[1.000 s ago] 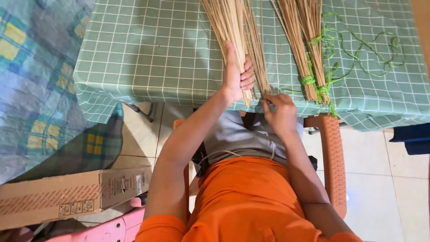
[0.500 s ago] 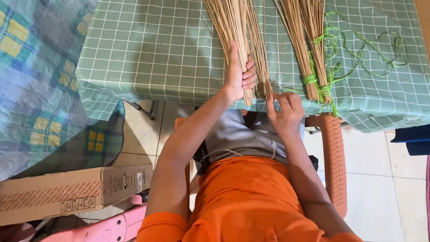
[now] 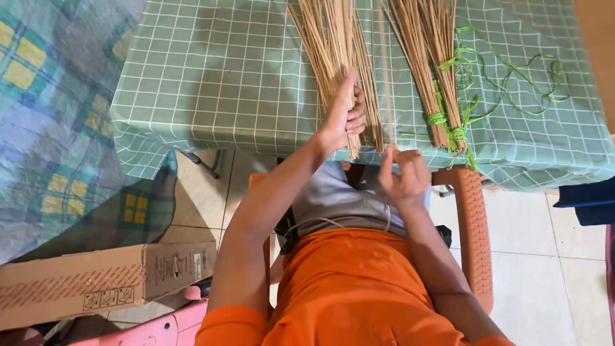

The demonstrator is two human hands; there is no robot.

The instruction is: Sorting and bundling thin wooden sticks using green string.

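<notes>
The left hand (image 3: pixel 343 118) squeezed a loose bunch of thin, dry tan sticks (image 3: pixel 333 51) at top centre. The right hand (image 3: pixel 402 174) just below pinched one thin stick (image 3: pixel 384 77). All lay on the green checked tablecloth (image 3: pixel 224 77).

Loose bundle of straw sticks (image 3: pixel 333 57) gripped at upper centre by the left hand (image 3: pixel 343 118), single thin stick (image 3: pixel 384 83) pinched by the right hand (image 3: pixel 403 176) just below, tied bundles (image 3: pixel 429 70) laid upper right on green checked bench (image 3: pixel 224 77)
</notes>
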